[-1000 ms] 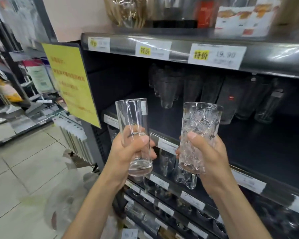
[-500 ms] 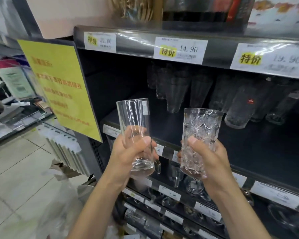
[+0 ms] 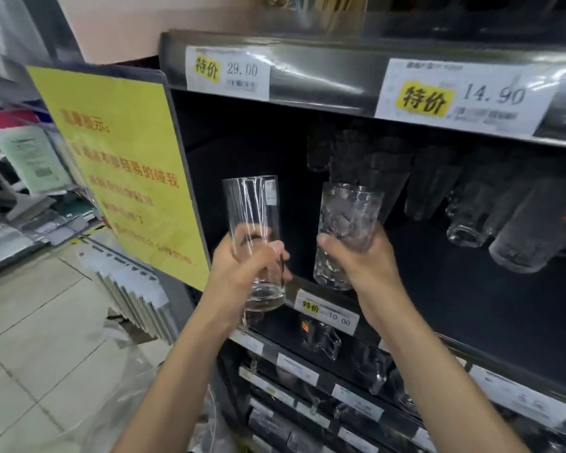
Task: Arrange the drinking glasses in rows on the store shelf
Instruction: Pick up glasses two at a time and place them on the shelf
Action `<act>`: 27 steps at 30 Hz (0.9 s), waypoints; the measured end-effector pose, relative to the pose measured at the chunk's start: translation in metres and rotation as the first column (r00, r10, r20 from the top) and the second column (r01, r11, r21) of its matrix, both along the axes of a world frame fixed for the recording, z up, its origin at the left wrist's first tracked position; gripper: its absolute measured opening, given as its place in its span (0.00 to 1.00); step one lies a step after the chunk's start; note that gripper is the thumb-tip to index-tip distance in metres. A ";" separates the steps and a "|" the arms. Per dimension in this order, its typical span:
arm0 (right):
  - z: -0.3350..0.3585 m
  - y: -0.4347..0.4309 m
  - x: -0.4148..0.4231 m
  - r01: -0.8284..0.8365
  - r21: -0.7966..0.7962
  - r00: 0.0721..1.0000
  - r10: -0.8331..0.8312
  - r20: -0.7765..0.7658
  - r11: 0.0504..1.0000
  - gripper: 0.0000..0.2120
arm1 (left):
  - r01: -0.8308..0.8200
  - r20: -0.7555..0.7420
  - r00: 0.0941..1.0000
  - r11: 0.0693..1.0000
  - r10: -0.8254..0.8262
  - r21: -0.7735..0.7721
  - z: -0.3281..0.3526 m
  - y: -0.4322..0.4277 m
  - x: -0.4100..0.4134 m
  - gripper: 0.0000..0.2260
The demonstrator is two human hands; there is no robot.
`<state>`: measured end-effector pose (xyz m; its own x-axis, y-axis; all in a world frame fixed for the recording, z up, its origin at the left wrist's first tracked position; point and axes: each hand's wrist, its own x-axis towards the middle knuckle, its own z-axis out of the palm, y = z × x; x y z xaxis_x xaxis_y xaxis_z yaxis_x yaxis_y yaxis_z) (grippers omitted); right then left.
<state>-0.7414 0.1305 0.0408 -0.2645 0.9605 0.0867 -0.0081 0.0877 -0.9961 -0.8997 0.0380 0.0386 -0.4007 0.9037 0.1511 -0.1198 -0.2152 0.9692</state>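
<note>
Two hands busy | left hand (image 3: 242, 268) fingers (image 3: 277, 255) clasp plain glass (image 3: 252, 207) upright | right hand (image 3: 368, 261) clasps cut glass (image 3: 347, 217) upright, nearer shelf (image 3: 445, 289) ahead

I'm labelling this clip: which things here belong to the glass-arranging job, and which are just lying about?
Job: smooth glass in left hand; patterned glass in right hand; glasses at the back; dark shelf.
Around: yellow notice; price tags; glassware below.

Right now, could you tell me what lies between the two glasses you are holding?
Nothing: in the head view a gap separates the smooth glass from the patterned glass, with only the dark shelf back behind.
</note>
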 end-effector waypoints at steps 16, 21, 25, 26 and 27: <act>-0.009 0.078 -0.091 0.090 0.235 0.904 -0.178 0.388 0.968 0.26 | 0.000 0.073 0.997 0.998 0.004 -0.062 -0.009 0.046 -0.076 0.22; -0.011 0.098 -0.107 0.133 0.243 0.852 -0.237 0.467 0.961 0.36 | 0.056 0.027 0.998 0.998 -0.055 -0.042 -0.006 0.052 -0.090 0.16; -0.018 0.110 -0.120 0.220 0.219 0.871 -0.292 0.395 0.951 0.32 | 0.074 -0.016 0.997 0.994 -0.076 -0.077 -0.010 0.054 -0.089 0.23; -0.020 0.112 -0.122 0.229 0.216 0.877 -0.297 0.377 0.949 0.31 | 0.082 -0.019 0.996 0.993 -0.084 -0.086 -0.009 0.054 -0.088 0.25; -0.022 0.114 -0.124 0.234 0.216 0.882 -0.301 0.363 0.948 0.29 | 0.090 -0.021 0.996 0.992 -0.092 -0.090 -0.009 0.054 -0.087 0.26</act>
<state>-0.8658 0.2445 0.0190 -0.0438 0.9807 0.1903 0.4208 0.1909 -0.8868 -0.9872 0.0917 0.0291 -0.3134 0.9465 0.0776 -0.1107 -0.1175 0.9869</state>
